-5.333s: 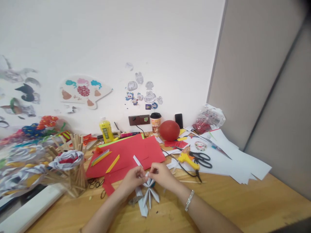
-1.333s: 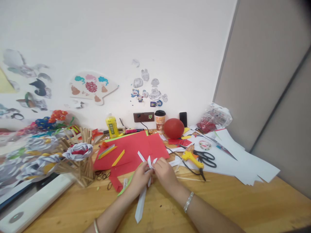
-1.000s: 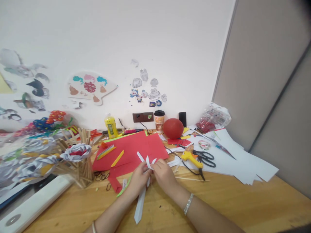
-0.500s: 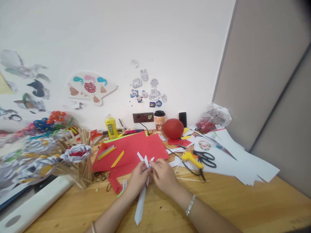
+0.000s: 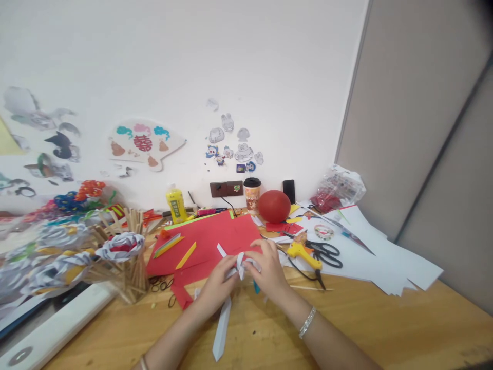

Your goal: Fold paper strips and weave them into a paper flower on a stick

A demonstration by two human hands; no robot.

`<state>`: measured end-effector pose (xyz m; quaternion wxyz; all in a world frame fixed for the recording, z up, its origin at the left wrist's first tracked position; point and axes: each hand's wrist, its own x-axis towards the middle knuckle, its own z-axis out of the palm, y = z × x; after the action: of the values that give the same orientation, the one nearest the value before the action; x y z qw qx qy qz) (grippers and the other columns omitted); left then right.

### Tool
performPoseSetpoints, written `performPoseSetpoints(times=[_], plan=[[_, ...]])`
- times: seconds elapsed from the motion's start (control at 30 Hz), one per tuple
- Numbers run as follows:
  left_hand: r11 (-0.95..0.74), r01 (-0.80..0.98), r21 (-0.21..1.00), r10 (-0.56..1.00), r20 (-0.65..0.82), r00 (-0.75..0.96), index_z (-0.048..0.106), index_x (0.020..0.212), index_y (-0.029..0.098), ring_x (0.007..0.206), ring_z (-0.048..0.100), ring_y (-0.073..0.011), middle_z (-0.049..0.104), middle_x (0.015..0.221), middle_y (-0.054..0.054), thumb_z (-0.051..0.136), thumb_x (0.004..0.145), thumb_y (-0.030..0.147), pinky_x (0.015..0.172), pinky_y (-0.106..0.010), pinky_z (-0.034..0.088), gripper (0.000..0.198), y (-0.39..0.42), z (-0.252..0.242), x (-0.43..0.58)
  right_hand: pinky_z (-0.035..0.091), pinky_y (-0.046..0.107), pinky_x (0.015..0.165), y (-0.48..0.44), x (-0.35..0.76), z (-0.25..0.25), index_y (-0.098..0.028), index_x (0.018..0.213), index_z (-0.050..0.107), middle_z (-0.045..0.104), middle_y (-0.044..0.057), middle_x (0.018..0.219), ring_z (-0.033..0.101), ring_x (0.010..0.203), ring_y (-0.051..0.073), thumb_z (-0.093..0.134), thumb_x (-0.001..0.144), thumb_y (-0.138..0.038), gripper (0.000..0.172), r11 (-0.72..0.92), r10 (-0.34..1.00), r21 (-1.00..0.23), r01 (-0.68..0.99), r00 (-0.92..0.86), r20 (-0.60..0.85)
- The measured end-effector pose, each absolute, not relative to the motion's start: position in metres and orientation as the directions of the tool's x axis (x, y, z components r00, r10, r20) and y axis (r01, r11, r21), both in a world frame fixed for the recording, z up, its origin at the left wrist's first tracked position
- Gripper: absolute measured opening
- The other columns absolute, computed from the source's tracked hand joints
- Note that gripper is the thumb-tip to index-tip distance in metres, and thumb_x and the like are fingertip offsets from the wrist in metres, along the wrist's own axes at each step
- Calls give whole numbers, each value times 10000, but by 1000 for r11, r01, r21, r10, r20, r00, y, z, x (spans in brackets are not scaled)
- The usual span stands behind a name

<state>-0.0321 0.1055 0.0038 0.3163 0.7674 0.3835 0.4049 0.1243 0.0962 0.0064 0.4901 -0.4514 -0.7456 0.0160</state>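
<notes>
Holds a small folded white paper piece (image 5: 241, 263) over the bench (image 5: 277, 339), between the fingertips of both hands. Pinches the left edge with thumb and curled fingers of the left hand (image 5: 221, 283), nearly closed; grips the right edge with the right hand (image 5: 269, 270), bowed and partly spread. Could spring open along the folds from a slackened pinch on either side, or crumple from too hard a squeeze. Could also crease the long white paper strip with a pointed end (image 5: 222, 329), lying below the left hand, from a lowered forearm, or snag the black cord (image 5: 296, 265) just right of the right hand from a sideways swing. Shows one fold roughly upright, pointing up and down between the hands; cannot tell the full long axis behind the fingers. Points, in the strip's case, nearly lengthwise, tip toward the body.
</notes>
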Motion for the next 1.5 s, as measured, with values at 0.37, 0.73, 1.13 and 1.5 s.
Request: performPoseSetpoints(times=[0.37, 0.73, 1.13, 1.5], plan=[[-518, 489, 702, 855, 440, 274, 575, 1028, 202, 893, 556, -200, 616, 969, -85, 467, 776, 271, 813, -329, 426, 283, 98, -1, -28, 411, 280, 685, 99, 113, -7, -177, 729, 633, 631, 28, 734, 549, 752, 173, 615, 707, -173, 29, 456, 841, -753, 474, 46, 538], [-406, 491, 771, 905, 414, 99, 634, 966, 207, 811, 606, -197, 681, 901, -56, 501, 727, 212, 771, -311, 451, 274, 94, -6, -21, 434, 303, 694, 97, 104, -15, -182, 781, 648, 656, 46, 782, 581, 766, 190, 593, 720, -232, 96, 406, 846, -793, 455, 141, 514], [-411, 504, 760, 901, 424, 96, 583, 771, 210, 757, 606, -195, 659, 774, -29, 504, 728, 252, 711, -300, 450, 99, 91, -5, -23, 426, 273, 659, 97, 104, -17, -199, 750, 589, 630, 20, 752, 572, 743, 177, 556, 742, -218, 39, 415, 851, -788, 455, 113, 513], [-479, 502, 720, 852, 519, 69, 564, 805, 210, 787, 579, -197, 621, 802, -35, 528, 714, 257, 748, -319, 446, 109, 97, -5, -28, 417, 289, 674, 95, 107, -12, -192, 795, 573, 610, 33, 771, 543, 759, 181, 526, 779, -178, 52, 569, 736, -627, 533, 11, 677]])
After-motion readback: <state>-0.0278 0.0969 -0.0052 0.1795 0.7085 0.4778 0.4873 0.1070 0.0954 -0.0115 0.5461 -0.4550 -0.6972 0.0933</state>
